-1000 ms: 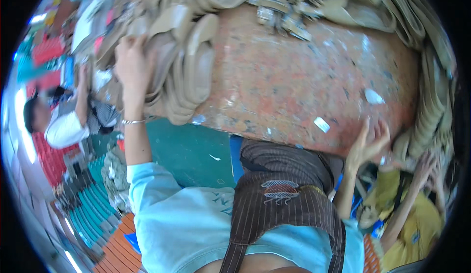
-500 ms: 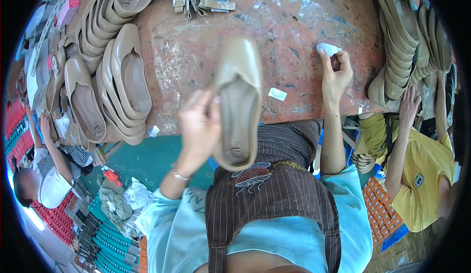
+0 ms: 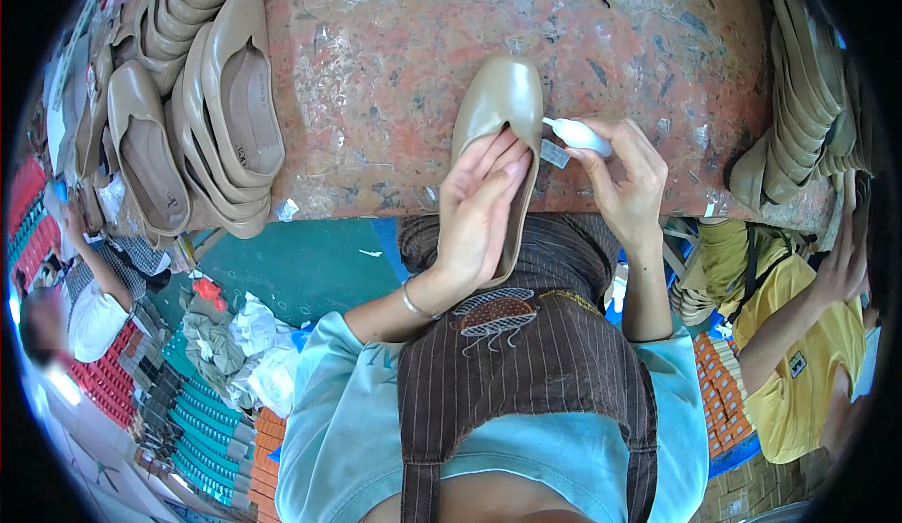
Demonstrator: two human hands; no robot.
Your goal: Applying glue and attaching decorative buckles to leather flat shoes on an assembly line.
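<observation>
A beige slip-on shoe point(image 3: 498, 91) points toe-away at the table's near side, its heel reaching past the front edge. My left hand point(image 3: 484, 208) has its fingers pushed into the shoe's opening and grips it from inside; the fingertips lie at the throat, and most of the insole is covered. Between the thumb and fingers of my right hand point(image 3: 631, 175) is a small white squeeze bottle point(image 3: 581, 136) with a thin nozzle. The nozzle tip points left, close beside the shoe's right edge; whether it touches cannot be told. Under the bottle lies a small white label point(image 3: 554, 154).
Nested beige shoes point(image 3: 246, 109) stand in stacks at the table's left, more stacked shoes point(image 3: 799, 100) at its right. The worn reddish table point(image 3: 376, 128) ends just before me. Co-workers sit on both sides, one in a yellow shirt point(image 3: 808, 335) at right.
My left hand has gone from the shoe's side to inside its opening, and the shoe sits lower. My right hand has brought the bottle leftward to the shoe, nozzle toward it. The view has shifted.
</observation>
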